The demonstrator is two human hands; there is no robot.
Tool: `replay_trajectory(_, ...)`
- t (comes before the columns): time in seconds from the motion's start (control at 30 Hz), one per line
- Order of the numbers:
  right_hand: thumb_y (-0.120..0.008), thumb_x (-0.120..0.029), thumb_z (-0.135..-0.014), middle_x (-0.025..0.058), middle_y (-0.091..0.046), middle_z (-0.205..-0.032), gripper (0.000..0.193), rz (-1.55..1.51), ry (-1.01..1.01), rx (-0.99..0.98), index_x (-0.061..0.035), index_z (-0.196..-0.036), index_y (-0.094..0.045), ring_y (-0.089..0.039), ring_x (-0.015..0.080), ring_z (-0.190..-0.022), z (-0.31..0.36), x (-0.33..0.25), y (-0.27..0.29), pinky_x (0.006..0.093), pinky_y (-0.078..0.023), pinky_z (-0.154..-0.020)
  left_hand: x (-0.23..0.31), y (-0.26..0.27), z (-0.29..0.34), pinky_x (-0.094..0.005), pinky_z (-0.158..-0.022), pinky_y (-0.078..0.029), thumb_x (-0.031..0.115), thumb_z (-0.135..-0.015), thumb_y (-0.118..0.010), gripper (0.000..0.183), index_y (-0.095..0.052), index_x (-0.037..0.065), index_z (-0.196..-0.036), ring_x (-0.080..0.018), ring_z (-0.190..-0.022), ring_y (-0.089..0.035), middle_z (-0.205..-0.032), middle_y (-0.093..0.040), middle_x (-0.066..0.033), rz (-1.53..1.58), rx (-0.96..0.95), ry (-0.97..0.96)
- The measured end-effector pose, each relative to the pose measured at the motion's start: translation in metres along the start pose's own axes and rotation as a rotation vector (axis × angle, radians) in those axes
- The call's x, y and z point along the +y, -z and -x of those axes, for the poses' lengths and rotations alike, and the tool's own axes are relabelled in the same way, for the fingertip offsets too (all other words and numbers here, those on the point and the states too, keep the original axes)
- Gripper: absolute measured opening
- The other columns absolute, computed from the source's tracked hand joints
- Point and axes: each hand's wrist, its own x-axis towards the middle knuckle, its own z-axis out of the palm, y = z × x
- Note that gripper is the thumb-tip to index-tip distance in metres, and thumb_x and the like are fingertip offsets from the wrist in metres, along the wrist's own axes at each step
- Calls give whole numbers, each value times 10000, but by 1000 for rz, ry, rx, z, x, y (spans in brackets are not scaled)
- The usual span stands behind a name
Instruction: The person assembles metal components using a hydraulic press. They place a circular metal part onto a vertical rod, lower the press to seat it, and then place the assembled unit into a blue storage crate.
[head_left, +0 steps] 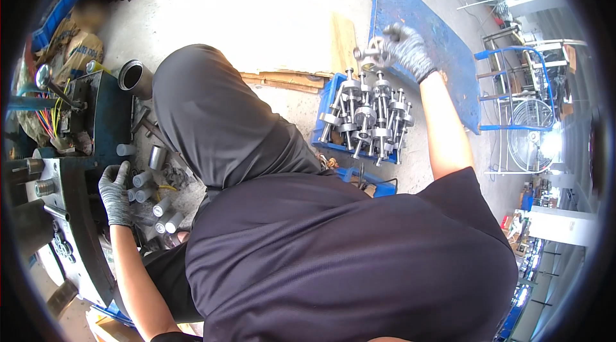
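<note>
My right hand (410,53), in a grey knit glove, is closed on a metal shaft part with a round collar (368,58). It holds the part above a blue crate (326,101) at the right. Several similar metal shaft parts (366,114) are heaped in that crate, some standing and some tilted. My left hand (114,196), gloved alike, is by the machine's edge at the left. Its fingers are apart and nothing shows in them. Close beside it, several grey metal cylinders (142,179) stand or lie on the floor.
A machine (83,213) with a dark control box (109,111) and loose wires fills the left side. An open metal can (135,77) and a hammer (142,119) are near my knee. Beyond the crate are flattened cardboard (282,80) and a blue platform cart (423,27).
</note>
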Motion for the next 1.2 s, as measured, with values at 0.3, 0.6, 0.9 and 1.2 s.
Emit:
replay_trajectory(0.3,-854,-163,-858,137,-786,-1145,420,68,-177,-536,-48,-1245,-740,-749,227,-1057,80,-51,-53,348,-595,-965,-48,23,-6,-248,-548,-285,462,-1022,-690,444,-735,53,-855,-53,-562,-398,-618,-507,52,283,38,80)
replay_trajectory(0.6,-803,-119,-915,165,-748,-1114,432,-343,-593,-185,-22,-1314,-668,-754,211,-838,41,8,-67,293,-639,-580,-56,22,4,-256,-527,-338,384,-1025,-700,308,-718,81,-971,-58,-569,-415,-695,-532,57,141,109,139)
replay_trajectory(0.9,-699,-299,-944,65,-637,-674,221,-689,-1082,5,-88,-888,-663,-560,216,-461,11,124,-85,368,-475,-391,-33,9,14,-262,-518,-435,320,-1035,-670,237,-698,93,-1099,-100,-574,-549,-773,-644,-8,97,-49,216)
replay_trajectory(1.2,-700,-335,-955,50,-680,-719,239,-593,-1135,-12,-99,-915,-695,-620,171,-506,2,151,-104,318,-544,-410,-41,12,18,-253,-515,-408,296,-1049,-657,218,-695,88,-1100,-86,-568,-529,-749,-623,1,90,-74,266)
